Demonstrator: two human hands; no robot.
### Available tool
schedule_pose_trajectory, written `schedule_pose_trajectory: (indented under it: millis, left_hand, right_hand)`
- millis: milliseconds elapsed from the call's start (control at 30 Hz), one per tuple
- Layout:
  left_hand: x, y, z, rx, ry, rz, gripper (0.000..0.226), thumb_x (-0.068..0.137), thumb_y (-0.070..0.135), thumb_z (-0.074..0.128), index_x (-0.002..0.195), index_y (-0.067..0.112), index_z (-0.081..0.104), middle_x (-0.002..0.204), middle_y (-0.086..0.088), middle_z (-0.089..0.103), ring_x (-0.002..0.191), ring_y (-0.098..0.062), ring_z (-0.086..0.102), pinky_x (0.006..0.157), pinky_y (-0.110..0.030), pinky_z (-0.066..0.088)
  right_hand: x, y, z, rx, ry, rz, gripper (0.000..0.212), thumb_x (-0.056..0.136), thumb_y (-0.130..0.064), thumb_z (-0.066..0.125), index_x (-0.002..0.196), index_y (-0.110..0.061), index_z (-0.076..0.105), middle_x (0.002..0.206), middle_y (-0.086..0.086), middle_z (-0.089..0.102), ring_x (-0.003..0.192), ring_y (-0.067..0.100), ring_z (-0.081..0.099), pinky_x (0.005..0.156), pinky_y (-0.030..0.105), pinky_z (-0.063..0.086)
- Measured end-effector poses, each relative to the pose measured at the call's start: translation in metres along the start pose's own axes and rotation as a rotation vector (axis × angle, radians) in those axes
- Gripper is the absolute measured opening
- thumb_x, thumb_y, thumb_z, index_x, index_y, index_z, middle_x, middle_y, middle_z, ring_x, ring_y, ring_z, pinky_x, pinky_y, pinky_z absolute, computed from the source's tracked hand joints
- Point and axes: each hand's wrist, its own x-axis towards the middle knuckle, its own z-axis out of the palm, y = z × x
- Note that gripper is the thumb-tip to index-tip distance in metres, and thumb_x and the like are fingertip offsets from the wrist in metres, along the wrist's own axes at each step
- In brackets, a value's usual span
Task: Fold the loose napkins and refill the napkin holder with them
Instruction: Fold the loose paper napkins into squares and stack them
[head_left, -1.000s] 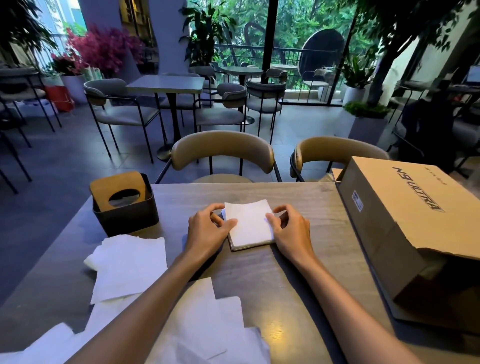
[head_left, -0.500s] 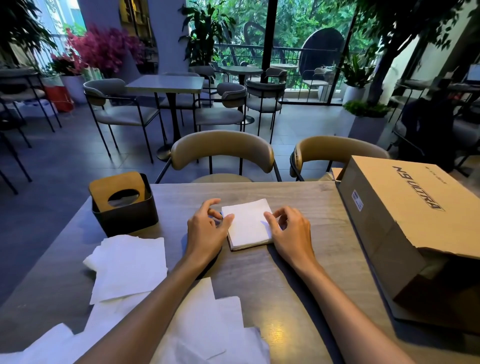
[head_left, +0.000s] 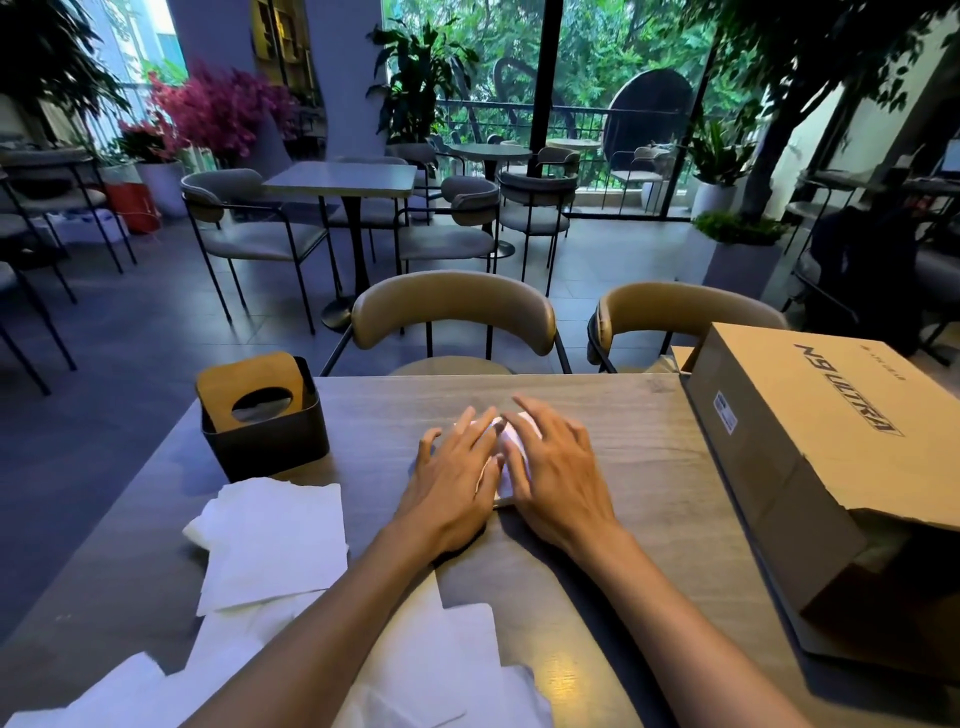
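Head view: left hand (head_left: 451, 480), right hand (head_left: 556, 475) fingers flat, pressing folded napkin (head_left: 506, 457).

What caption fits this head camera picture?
Both hands, left and right, press flat on a folded napkin.

Both hands, the left hand (head_left: 457, 480) and right hand (head_left: 553, 475), are motion-blurred and cover most of the folded napkin (head_left: 501, 441). The loose napkins (head_left: 275, 540) and cardboard box (head_left: 831, 467) run off the frame edges. The napkin holder (head_left: 265, 421) hides its contents.
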Motion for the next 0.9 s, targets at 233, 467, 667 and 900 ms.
schedule_pose_trajectory:
  millis: [233,467,667,900]
  left_hand:
    - [-0.001,-0.002,0.006,0.112,-0.19,-0.047,0.056,0.106,0.039,0.011,0.159,0.024,0.002,0.167,0.006,-0.001,0.152,-0.006,-0.006,0.122,-0.04,0.0]
    - [0.0,0.005,0.001,0.141,-0.248,-0.079,0.059,0.105,0.042,0.011,0.159,0.021,-0.001,0.166,0.004,-0.007,0.152,-0.01,-0.007,0.121,-0.043,-0.002]
    - [0.0,0.004,0.0,0.115,-0.237,-0.075,0.058,0.106,0.042,0.011,0.159,0.023,0.0,0.166,0.006,-0.005,0.152,-0.008,-0.006,0.121,-0.043,0.0]
    - [-0.006,0.002,0.0,-0.102,0.015,-0.1,0.051,0.106,0.043,0.02,0.156,0.033,0.017,0.163,0.014,0.016,0.151,-0.005,0.002,0.117,-0.035,0.003]
  right_hand:
    - [-0.003,0.004,0.013,-0.06,-0.422,0.147,0.061,0.102,-0.039,0.01,0.161,-0.025,0.011,0.168,-0.007,0.006,0.154,0.011,-0.003,0.125,0.037,0.0]
    - [-0.002,0.003,0.015,-0.021,-0.414,0.337,0.058,0.105,-0.034,0.017,0.161,-0.023,0.007,0.169,-0.005,0.002,0.155,0.012,-0.002,0.125,0.039,-0.004]
    - [-0.005,0.001,0.019,-0.025,-0.357,0.438,0.061,0.103,-0.037,0.016,0.161,-0.021,0.007,0.168,-0.001,0.007,0.155,0.016,0.001,0.125,0.044,-0.004]
    - [-0.01,0.0,0.009,0.201,-0.078,0.488,0.056,0.107,-0.032,0.025,0.16,-0.017,0.018,0.167,0.001,0.016,0.154,0.014,0.01,0.125,0.032,0.004]
